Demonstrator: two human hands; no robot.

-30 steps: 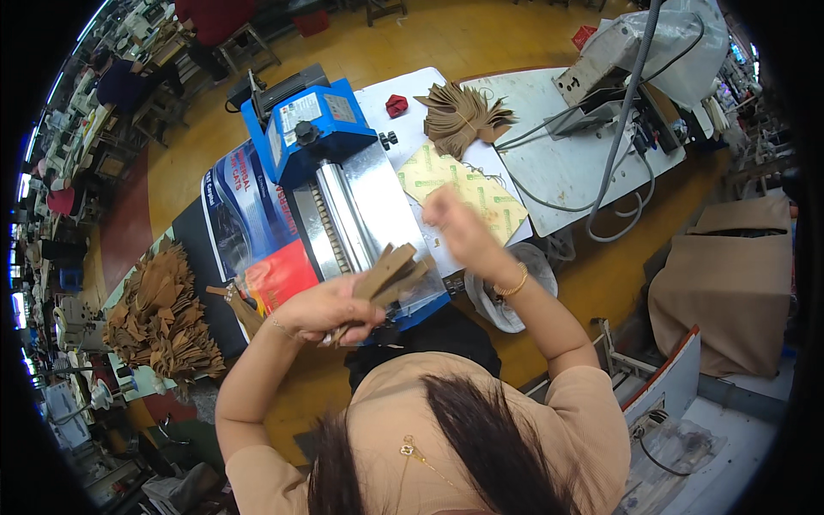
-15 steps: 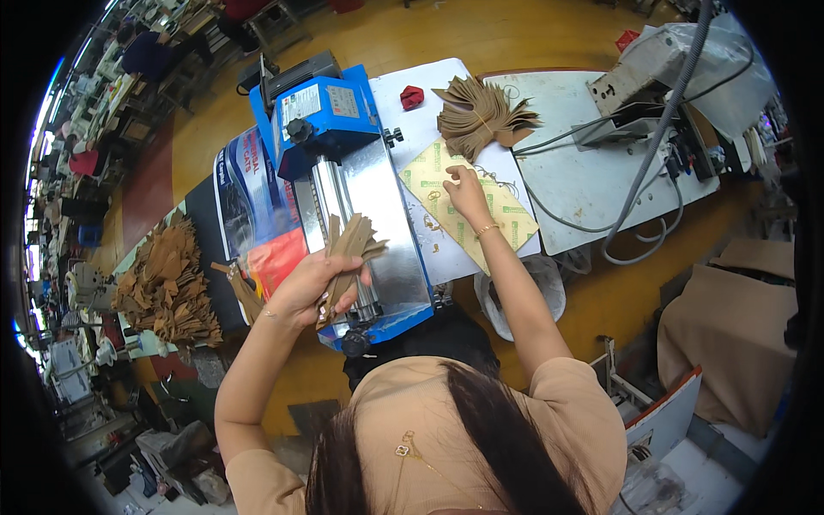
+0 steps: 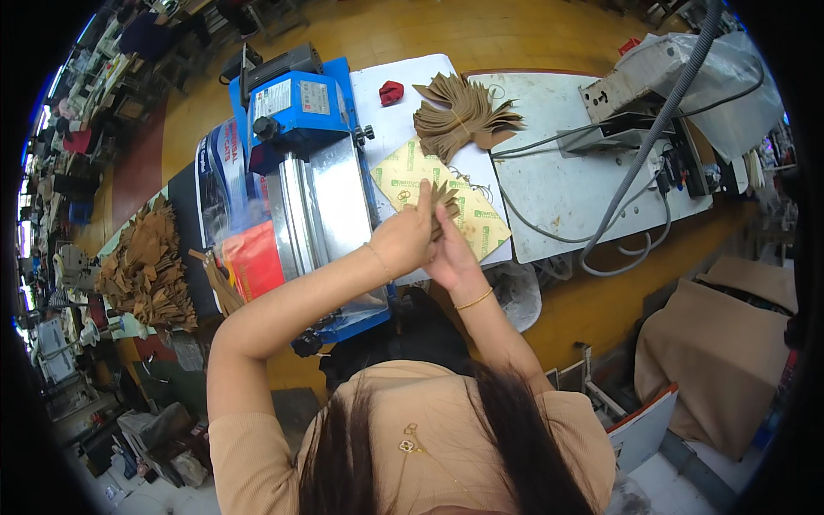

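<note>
Over a yellow patterned sheet (image 3: 485, 225), my two hands meet around a small bundle of brown strips (image 3: 445, 202). My left hand (image 3: 405, 242) grips the bundle from the left, its index finger stretched upward. From the right and below, my right hand (image 3: 455, 257) closes on the same strips, which fan out past the fingers. The lower part of the bundle is hidden by the hands. Just beyond the sheet lies a larger fanned bundle of brown strips (image 3: 463, 116), tied round its middle. A few thin rubber bands (image 3: 403, 197) lie on the sheet.
A blue machine (image 3: 296, 107) with metal rollers (image 3: 298, 215) stands left of my hands. Further left lies a big heap of brown pieces (image 3: 146, 266). A red lump (image 3: 390, 93) sits near the table's far side. At right, a grey hose (image 3: 644, 189) and cables cross a white tabletop (image 3: 549, 202).
My left hand has carried the brown strips right, from above the rollers to the yellow sheet. My right hand has come to the bundle and closed on it. The view has shifted slightly.
</note>
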